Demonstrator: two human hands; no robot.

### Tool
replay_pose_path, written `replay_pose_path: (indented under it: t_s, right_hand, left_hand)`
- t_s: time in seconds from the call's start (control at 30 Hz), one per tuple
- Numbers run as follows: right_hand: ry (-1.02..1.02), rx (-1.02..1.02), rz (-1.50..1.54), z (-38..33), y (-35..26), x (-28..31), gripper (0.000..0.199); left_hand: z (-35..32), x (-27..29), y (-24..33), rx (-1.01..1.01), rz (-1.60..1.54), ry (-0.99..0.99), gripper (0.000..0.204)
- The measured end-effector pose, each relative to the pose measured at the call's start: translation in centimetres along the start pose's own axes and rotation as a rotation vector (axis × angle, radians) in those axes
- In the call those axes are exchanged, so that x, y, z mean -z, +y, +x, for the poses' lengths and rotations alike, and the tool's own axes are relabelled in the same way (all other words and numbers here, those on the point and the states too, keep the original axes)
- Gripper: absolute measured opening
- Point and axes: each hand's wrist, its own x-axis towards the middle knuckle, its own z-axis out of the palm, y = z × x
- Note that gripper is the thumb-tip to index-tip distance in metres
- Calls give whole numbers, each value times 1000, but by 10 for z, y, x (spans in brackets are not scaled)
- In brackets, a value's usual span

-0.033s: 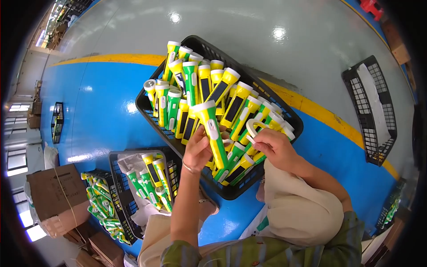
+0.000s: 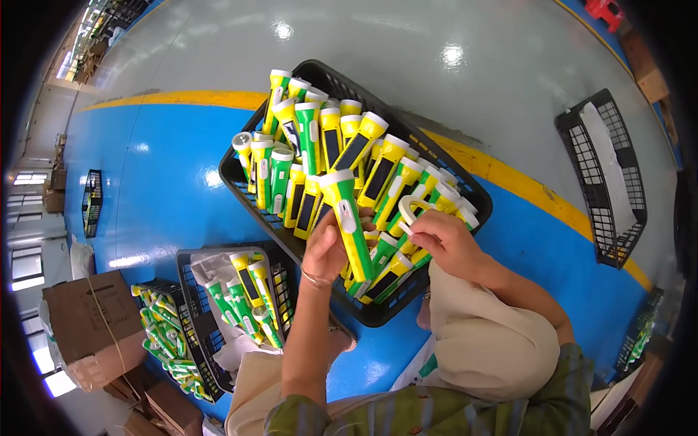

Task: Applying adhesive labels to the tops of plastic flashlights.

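My left hand (image 2: pixel 326 251) is closed around a yellow and green flashlight (image 2: pixel 347 221), its white head up and its green end toward me. The flashlight hangs over a black plastic crate (image 2: pixel 385 312) heaped with yellow and green flashlights (image 2: pixel 382 174), several with dark panels along the body. To the right, my right hand (image 2: pixel 445 238) pinches a white ring-shaped piece (image 2: pixel 407 208) between thumb and fingers. That piece is apart from the held flashlight; its exact kind is unclear. Some of my left fingers are hidden behind the flashlight.
At lower left stand another crate (image 2: pixel 185 265) with flashlights on white lining and a crate (image 2: pixel 174 287) of smaller green and yellow pieces. Beyond them is a cardboard box (image 2: pixel 94 312). A black crate (image 2: pixel 634 182) with white lining sits at far right on the floor.
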Motion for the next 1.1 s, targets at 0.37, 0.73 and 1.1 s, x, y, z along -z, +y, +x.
replay_pose_path:
  t_s: [0.37,0.73,1.1]
  right_hand:
    - [-115,-38,43,-1,5,-6,4]
    - [-92,-53,26,-4,3,-8,7]
    - [-67,-184,-200,5,-8,8,21]
  left_hand:
    - [0,-32,-22,106,778,174,55]
    - [-8,-51,-34,-302,1278,114,61]
    - [-15,-51,-47,-204,874,176,52]
